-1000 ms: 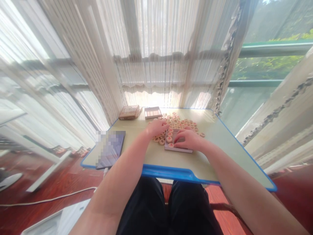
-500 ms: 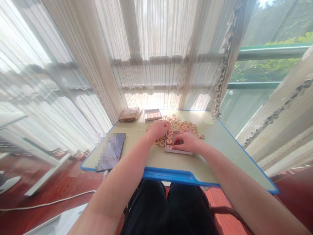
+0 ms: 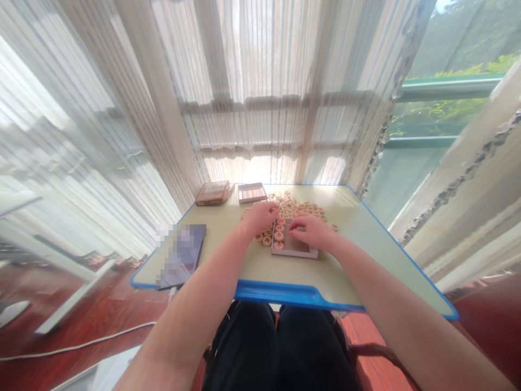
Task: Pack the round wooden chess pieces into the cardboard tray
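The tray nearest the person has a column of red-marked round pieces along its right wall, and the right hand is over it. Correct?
Not quite: the head view shows the column of red-marked pieces along the left wall of the near tray, not the right. The right hand is over the tray, as you say.

Bare arms reaching forward, left hand loosely curled, right hand palm down, fingers bent.
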A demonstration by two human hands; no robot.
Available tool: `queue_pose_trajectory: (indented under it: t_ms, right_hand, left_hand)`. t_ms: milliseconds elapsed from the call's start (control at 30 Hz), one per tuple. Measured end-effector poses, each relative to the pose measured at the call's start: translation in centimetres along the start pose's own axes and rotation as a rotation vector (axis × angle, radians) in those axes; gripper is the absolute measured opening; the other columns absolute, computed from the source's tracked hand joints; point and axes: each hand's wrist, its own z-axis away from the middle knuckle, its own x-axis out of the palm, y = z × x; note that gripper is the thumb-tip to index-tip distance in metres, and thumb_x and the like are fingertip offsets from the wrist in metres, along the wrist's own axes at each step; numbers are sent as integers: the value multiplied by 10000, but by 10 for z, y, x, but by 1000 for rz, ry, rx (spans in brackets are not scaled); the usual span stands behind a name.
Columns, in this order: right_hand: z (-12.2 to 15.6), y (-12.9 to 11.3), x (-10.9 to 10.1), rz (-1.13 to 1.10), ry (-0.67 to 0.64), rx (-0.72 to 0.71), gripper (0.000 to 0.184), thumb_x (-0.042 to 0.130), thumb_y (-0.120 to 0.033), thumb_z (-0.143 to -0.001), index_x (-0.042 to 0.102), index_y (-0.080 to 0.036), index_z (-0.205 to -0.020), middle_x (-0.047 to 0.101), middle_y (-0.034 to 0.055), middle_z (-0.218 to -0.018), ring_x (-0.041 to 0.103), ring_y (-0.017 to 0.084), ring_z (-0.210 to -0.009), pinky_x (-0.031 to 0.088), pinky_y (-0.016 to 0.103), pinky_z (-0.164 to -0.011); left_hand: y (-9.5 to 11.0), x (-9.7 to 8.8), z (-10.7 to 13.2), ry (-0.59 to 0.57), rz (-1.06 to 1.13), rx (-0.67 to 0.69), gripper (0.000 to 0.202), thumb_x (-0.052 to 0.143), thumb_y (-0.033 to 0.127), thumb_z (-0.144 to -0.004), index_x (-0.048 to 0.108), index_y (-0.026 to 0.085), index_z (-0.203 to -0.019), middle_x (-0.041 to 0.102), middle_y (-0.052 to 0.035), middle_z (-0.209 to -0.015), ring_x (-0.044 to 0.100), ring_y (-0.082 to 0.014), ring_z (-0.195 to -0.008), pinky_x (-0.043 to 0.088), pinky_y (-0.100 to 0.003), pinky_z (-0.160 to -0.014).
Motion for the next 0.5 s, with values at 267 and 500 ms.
queue_pose_trajectory:
  t_ms: [267, 500]
  right_hand:
    - [-13, 44, -7, 172, 318, 330, 417, 418, -38, -682, 684, -132, -989, 614, 118, -1046, 527, 231, -1035, 372, 319, -945]
    - [-10, 58, -18, 309, 493, 570, 621, 454, -58, -720, 390, -53, -1338, 514, 220, -1234, 445, 325, -1173, 345, 414, -971]
  left_hand:
    - [1, -1, 3, -46, 12, -27, 331, 418, 390, -866, 691, 217, -938, 702, -32, -900, 614, -185, -863, 453, -284, -814]
    - [1, -2, 1, 88, -33, -90, 497, 265, 489, -921, 600, 209, -1157, 646, -79, -1137, 534, -214, -1116, 389, -325, -956]
